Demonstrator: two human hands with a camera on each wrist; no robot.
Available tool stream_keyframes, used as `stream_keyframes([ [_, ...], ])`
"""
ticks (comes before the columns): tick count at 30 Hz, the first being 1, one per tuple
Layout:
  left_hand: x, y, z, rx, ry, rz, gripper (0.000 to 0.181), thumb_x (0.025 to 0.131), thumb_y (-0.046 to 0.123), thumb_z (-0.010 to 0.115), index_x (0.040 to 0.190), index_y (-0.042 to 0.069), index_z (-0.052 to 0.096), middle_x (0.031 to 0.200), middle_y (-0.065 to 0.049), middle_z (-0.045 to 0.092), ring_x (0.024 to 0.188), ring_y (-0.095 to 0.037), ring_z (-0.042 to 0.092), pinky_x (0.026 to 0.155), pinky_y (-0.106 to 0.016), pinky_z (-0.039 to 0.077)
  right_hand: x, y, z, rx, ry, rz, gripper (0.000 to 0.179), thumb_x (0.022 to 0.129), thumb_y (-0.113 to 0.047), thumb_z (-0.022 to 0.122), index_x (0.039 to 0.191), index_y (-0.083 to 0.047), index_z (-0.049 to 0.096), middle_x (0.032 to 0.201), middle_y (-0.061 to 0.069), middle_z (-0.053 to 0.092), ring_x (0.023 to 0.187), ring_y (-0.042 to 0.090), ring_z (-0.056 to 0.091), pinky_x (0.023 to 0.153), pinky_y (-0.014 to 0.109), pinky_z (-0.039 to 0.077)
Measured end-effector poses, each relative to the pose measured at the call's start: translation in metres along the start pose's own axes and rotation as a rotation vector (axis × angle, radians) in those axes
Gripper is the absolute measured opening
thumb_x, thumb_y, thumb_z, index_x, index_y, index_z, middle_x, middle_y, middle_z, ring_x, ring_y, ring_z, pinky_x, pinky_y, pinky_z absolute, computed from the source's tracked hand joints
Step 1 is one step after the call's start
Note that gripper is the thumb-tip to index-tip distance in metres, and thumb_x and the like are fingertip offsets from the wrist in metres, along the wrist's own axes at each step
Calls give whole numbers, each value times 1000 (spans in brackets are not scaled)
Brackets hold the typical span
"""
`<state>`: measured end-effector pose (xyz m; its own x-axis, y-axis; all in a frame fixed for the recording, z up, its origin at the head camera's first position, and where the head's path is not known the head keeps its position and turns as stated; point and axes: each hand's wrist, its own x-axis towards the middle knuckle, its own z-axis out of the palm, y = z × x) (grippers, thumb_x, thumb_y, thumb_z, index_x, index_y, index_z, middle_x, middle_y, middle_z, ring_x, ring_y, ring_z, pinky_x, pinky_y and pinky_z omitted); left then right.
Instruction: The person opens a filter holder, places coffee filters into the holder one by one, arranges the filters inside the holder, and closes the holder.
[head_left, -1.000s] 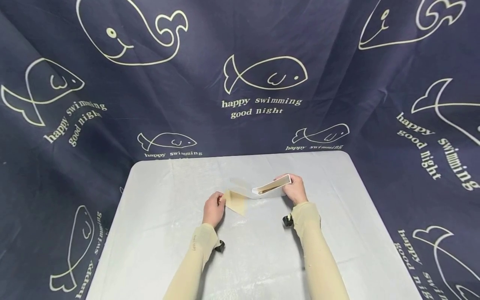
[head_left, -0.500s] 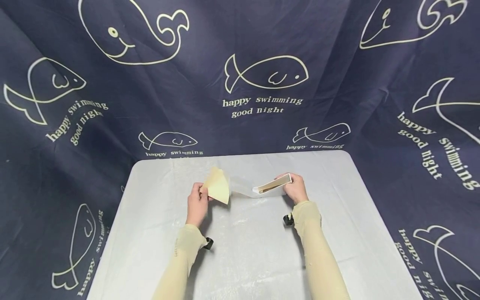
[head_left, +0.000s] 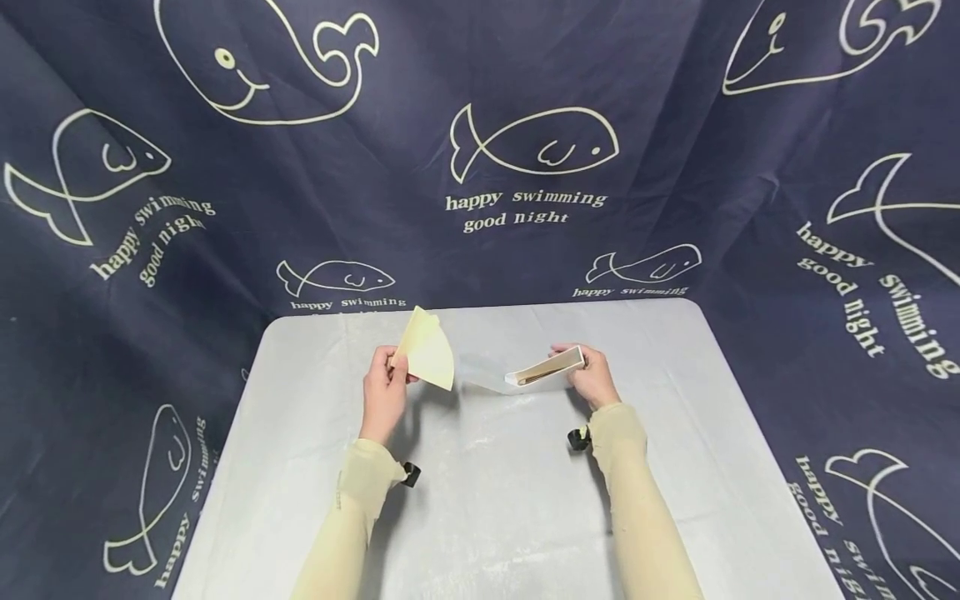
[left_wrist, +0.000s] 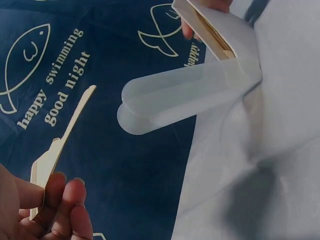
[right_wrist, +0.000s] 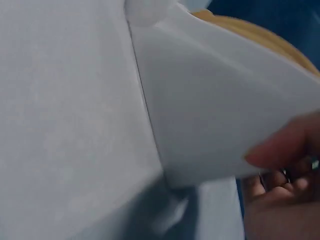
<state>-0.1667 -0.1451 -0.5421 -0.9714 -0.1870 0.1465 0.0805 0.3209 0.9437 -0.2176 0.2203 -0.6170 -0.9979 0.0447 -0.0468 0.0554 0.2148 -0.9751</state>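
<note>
My left hand (head_left: 383,398) pinches a folded, cream-coloured paper coffee filter (head_left: 430,352) between thumb and fingers, above the left part of the table. In the left wrist view the filter (left_wrist: 47,162) appears nearly edge-on. My right hand (head_left: 594,379) grips the end of a slim white case (right_wrist: 210,100), thumb on its near face. The case stands on its long edge, its open side showing more tan filters (left_wrist: 212,30) inside. From its left end a translucent flap (left_wrist: 170,97) sticks out toward my left hand. Part of the right fingers is hidden behind the case.
A white-covered table (head_left: 510,517) with rounded far corners lies under both hands. Dark blue curtains (head_left: 525,267) printed with fish and whales hang close behind it and on both sides. Black wrist cameras (head_left: 579,438) sit at the sleeves.
My left hand has drawn the coffee filter leftward, away from the case and flap, then raised it and turned its broad face to view. The right hand holds the case in the same place.
</note>
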Motion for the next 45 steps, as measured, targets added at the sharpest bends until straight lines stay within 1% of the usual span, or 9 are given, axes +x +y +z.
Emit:
stream_keyframes([
  [5, -5, 12, 0, -17, -29, -13, 22, 109, 12, 51, 118, -7, 58, 95, -27, 72, 86, -45, 71, 73, -19, 50, -10, -1, -22, 187, -75, -128, 99, 64, 32, 41, 156, -2, 41, 151, 32, 48, 141, 26, 50, 122, 29, 35],
  [10, -7, 14, 6, -22, -47, 15, 19, 108, 10, 53, 116, -6, 59, 93, -25, 73, 84, -43, 71, 73, -19, 51, -9, -38, -28, 216, 126, -222, 64, 81, 28, 46, 141, 7, 56, 128, 20, 69, 116, 9, 63, 107, 25, 46],
  [13, -7, 8, 14, -34, -62, 40, 16, 108, 13, 56, 113, -1, 61, 91, -20, 74, 80, -32, 72, 72, -20, 51, -6, -64, -15, 202, 143, -238, 35, 96, 13, 56, 131, 12, 61, 107, 2, 76, 99, 4, 68, 92, 17, 51],
  [20, -10, 9, 34, -23, -131, 46, 11, 107, 12, 56, 110, 3, 60, 86, -14, 73, 76, -18, 70, 69, -23, 51, -7, -105, 47, 129, -180, -122, 33, 106, -10, 57, 126, 15, 62, 110, 30, 72, 86, 12, 73, 85, 36, 62],
  [24, -13, 11, 43, -19, -177, 53, 11, 108, 14, 55, 111, 4, 60, 85, -13, 72, 78, -30, 71, 69, -24, 50, -11, -117, 78, 40, -269, -52, 32, 103, -16, 65, 121, 10, 68, 103, 22, 77, 79, 10, 71, 79, 41, 62],
  [31, -16, 11, 56, -53, -241, 49, 16, 108, 18, 57, 117, 6, 58, 87, -12, 72, 80, -30, 70, 68, -25, 51, -10, -123, 87, -41, -74, -35, 17, 90, -14, 80, 94, 3, 77, 73, -2, 73, 63, 5, 60, 59, 20, 47],
  [37, -16, 8, 67, -135, -317, -16, 28, 104, 23, 64, 124, 5, 62, 101, -18, 76, 93, -40, 72, 81, -38, 60, -6, -120, 83, 25, 137, -115, 19, 90, -11, 81, 95, 7, 77, 80, 11, 77, 65, -1, 63, 63, 15, 51],
  [40, -17, 7, 73, -167, -362, -48, 30, 106, 26, 61, 126, 4, 64, 104, -18, 76, 93, -34, 73, 85, -46, 60, -7, -120, 84, 54, 233, -157, 16, 88, -7, 81, 92, 8, 76, 81, 19, 77, 63, -4, 63, 63, 13, 51],
  [45, -17, 10, 79, -197, -314, -57, 23, 105, 25, 62, 111, 3, 68, 91, -15, 76, 77, -14, 68, 78, -45, 60, -9, -119, 92, 94, 208, -166, 15, 88, -5, 81, 91, 10, 76, 82, 19, 77, 64, -4, 65, 63, 13, 52],
])
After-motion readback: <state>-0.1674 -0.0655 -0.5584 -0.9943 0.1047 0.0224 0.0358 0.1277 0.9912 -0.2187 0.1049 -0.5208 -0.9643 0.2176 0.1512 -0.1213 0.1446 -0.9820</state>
